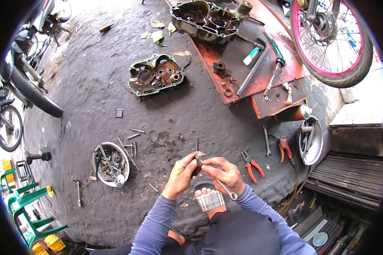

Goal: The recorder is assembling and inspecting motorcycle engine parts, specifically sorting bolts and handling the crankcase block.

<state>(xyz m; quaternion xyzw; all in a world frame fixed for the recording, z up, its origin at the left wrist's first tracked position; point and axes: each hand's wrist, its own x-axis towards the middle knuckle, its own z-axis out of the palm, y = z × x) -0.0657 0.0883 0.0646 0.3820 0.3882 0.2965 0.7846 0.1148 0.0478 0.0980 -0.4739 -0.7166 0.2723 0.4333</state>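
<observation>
My right hand [225, 174] is closed round a combination wrench [222, 185], whose ring end sticks out below my fingers. The wrench's other end meets a small metal part [200, 156] at the fingertips of my left hand [181, 176]. That left hand pinches the part, and its fingers hide most of it, so its exact kind does not show. Both hands are close together above my sandalled foot [210, 199]. A thin metal rod [197, 143] lies on the ground just beyond them. Right of my right hand lie red-handled pliers [252, 168].
A white bowl of bolts and small parts [111, 180] stands at left, with loose bolts [133, 136] nearby. An engine case half [156, 76] lies ahead. A red metal sheet [208, 55] carries tools and a larger engine case [204, 21]. A pink-rimmed wheel [358, 59] rises far right.
</observation>
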